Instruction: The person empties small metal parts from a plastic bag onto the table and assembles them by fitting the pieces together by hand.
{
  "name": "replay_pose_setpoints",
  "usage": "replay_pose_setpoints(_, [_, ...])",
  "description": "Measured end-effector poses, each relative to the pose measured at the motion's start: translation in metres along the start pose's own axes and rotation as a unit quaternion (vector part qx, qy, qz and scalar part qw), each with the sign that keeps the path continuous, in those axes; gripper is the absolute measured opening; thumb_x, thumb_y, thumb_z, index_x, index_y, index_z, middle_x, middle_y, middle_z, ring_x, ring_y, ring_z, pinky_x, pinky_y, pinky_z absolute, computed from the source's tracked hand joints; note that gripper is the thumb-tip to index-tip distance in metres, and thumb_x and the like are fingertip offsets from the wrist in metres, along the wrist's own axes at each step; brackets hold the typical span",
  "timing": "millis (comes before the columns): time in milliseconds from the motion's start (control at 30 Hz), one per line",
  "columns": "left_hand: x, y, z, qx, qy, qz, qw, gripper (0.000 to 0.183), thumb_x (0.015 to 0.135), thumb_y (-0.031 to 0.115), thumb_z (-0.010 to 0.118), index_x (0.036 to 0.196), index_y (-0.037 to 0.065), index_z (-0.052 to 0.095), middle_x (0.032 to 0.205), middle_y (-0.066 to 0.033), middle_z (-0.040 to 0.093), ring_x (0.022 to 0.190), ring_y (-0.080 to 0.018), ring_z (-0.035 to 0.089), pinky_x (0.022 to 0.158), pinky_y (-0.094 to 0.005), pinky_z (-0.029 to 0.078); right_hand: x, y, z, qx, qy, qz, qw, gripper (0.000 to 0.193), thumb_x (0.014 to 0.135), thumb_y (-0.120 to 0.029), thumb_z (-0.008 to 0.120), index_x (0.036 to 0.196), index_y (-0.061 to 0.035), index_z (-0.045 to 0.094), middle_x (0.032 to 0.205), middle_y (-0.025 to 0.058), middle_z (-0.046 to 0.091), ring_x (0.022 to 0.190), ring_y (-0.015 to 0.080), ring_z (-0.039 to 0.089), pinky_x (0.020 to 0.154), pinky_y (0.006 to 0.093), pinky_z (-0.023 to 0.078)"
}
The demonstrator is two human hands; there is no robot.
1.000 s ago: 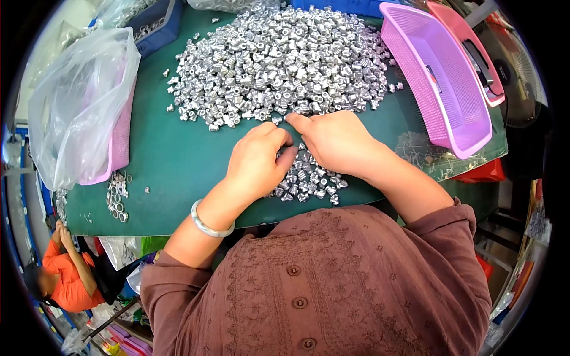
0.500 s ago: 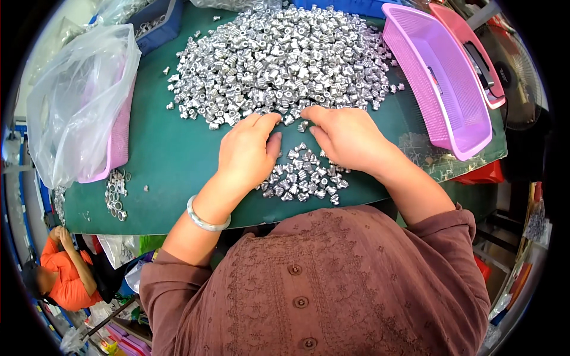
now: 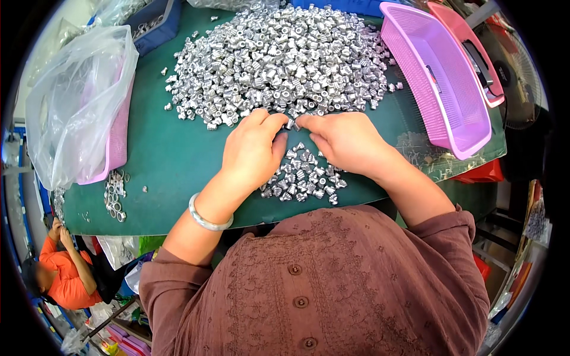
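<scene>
A big heap of small silvery ribbed metal fittings (image 3: 279, 59) covers the far middle of the green table. At its near edge, my left hand (image 3: 252, 145) reaches in with curled fingers, index tip against a loose fitting (image 3: 290, 124). My right hand (image 3: 350, 142) comes from the other side, its index fingertip touching or nearly touching the same spot. On each hand a gap shows between thumb and index finger. Between my wrists, close to my body, lies a smaller group of the same fittings (image 3: 303, 178). The undersides of my fingers are hidden.
On the right stand a purple plastic basket (image 3: 442, 89) and a pink one (image 3: 496, 98). A clear plastic bag (image 3: 77, 113) drapes over another basket at left. Metal rings (image 3: 116, 199) lie by the left edge. A blue bin (image 3: 157, 29) stands behind; a person in orange (image 3: 68, 276) sits left.
My left hand has shifted slightly right and my right hand slightly left, so the index fingertips are closer together. A loose fitting near my right fingers has moved left between them.
</scene>
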State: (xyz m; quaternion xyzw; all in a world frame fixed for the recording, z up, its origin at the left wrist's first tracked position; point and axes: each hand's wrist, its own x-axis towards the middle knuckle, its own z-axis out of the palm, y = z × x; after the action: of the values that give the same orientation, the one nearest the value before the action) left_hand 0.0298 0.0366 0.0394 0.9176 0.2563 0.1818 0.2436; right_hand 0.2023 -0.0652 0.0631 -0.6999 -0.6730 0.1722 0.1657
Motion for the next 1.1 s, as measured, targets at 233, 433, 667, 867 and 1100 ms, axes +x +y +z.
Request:
replay_pose_setpoints(233, [-0.004, 0.002, -0.003, -0.031, -0.017, 0.036, 0.999, 0.019, 0.08, 0.008, 0.068, 0.099, 0.005, 0.064, 0.09, -0.0105, 0.056, 0.088, -0.0321, 0.057, 0.075, -0.0423, 0.047, -0.012, 0.013, -0.005, 0.068, 0.08, -0.078, 0.991, 0.019, 0.085, -0.01, 0.06, 0.102, -0.0078, 0.069, 0.085, 0.0143, 0.068, 0.077, 0.0332, 0.066, 0.068, 0.0407, 0.052])
replay_pose_setpoints(433, [-0.003, 0.006, 0.0, -0.033, 0.006, 0.093, 0.995, 0.023, 0.08, 0.005, 0.069, 0.102, 0.001, 0.064, 0.099, -0.0121, 0.06, 0.093, -0.0326, 0.058, 0.081, -0.0376, 0.048, -0.016, 0.018, -0.006, 0.044, 0.08, 0.022, 0.996, 0.021, 0.089, -0.014, 0.054, 0.101, -0.0061, 0.068, 0.088, 0.0145, 0.069, 0.083, 0.0345, 0.066, 0.074, 0.0448, 0.052])
replay_pose_setpoints(667, [-0.002, 0.001, 0.002, -0.073, -0.031, 0.105, 0.991, 0.024, 0.081, 0.004, 0.067, 0.105, 0.001, 0.064, 0.098, -0.0123, 0.06, 0.091, -0.0313, 0.058, 0.08, -0.0383, 0.048, -0.022, 0.025, -0.004, 0.045, 0.046, -0.018, 0.998, 0.021, 0.088, -0.013, 0.054, 0.103, -0.0075, 0.068, 0.088, 0.015, 0.07, 0.083, 0.0335, 0.067, 0.074, 0.0439, 0.052])
replay_pose_setpoints(867, [0.003, 0.009, 0.006, -0.034, -0.04, 0.066, 0.996, 0.032, 0.084, 0.008, 0.065, 0.115, 0.002, 0.061, 0.095, -0.0123, 0.057, 0.09, -0.0302, 0.056, 0.08, -0.0383, 0.046, -0.026, 0.02, -0.004, 0.035, 0.048, 0.001, 0.998, 0.017, 0.086, -0.017, 0.062, 0.099, -0.0091, 0.07, 0.088, 0.0104, 0.064, 0.083, 0.033, 0.064, 0.072, 0.0434, 0.051])
replay_pose_setpoints(1100, [-0.001, 0.011, -0.002, -0.024, -0.092, 0.092, 0.991, 0.034, 0.085, 0.013, 0.067, 0.117, 0.006, 0.061, 0.096, -0.0113, 0.054, 0.094, -0.0297, 0.053, 0.084, -0.0387, 0.044, -0.043, 0.032, -0.001, 0.046, 0.055, -0.109, 0.992, 0.031, 0.082, -0.024, 0.071, 0.105, -0.0048, 0.066, 0.104, 0.0124, 0.057, 0.106, 0.0325, 0.054, 0.087, 0.043, 0.045])
